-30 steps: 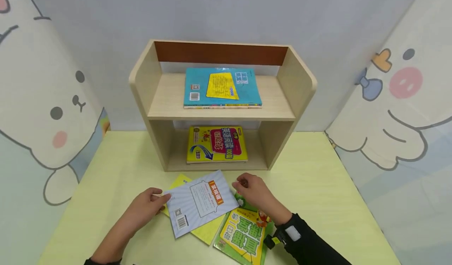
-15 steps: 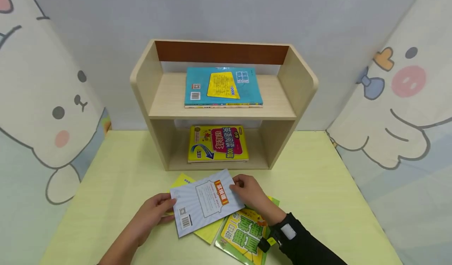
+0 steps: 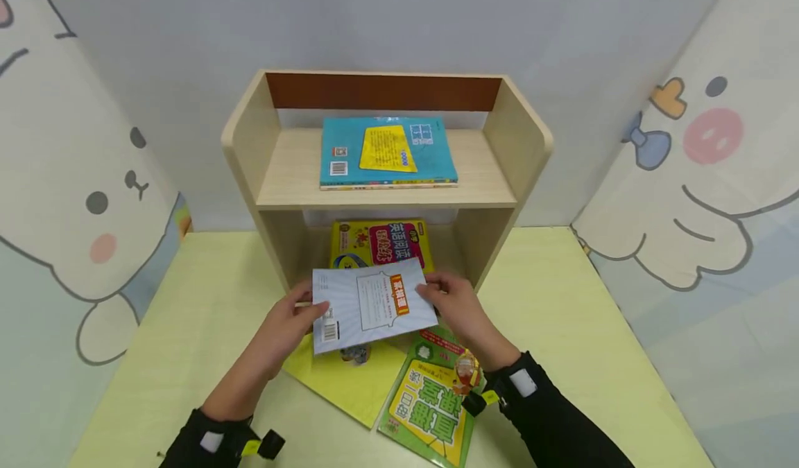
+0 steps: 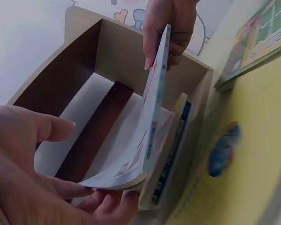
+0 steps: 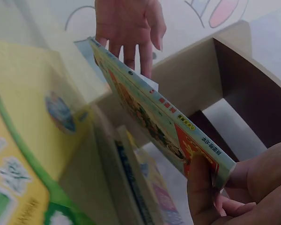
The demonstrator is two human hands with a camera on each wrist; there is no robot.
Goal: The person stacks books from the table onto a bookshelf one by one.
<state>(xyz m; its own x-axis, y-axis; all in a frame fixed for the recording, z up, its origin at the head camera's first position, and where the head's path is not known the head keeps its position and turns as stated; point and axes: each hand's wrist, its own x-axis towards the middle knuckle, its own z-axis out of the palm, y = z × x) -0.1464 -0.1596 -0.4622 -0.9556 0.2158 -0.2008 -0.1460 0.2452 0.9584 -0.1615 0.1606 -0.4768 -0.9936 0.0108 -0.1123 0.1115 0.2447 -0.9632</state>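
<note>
A thin pale blue book (image 3: pixel 374 315), with an orange label and a barcode on its upward face, is held raised in front of the lower shelf. At its left edge, my left hand (image 3: pixel 284 326) has its fingers underneath; in the left wrist view the thumb stands off the cover. My right hand (image 3: pixel 465 312) pinches the other end. The book's coloured underside (image 5: pixel 145 112) shows in the right wrist view. Below it, a yellow book (image 3: pixel 349 385) and a green-and-yellow book (image 3: pixel 431 405) lie side by side on the table (image 3: pixel 599 399).
The two-tier wooden bookshelf (image 3: pixel 387 201) stands at the back. Blue-covered books (image 3: pixel 343 152) lie flat on its upper tier. On the lower tier lies a yellow and pink book (image 3: pixel 381 243), partly covered by the pale blue one. Cartoon-printed curtains (image 3: pixel 662 204) surround the table.
My right hand has taken hold of the pale blue book's right end. Both hands have carried it forward to the lower shelf, uncovering more of the yellow book below.
</note>
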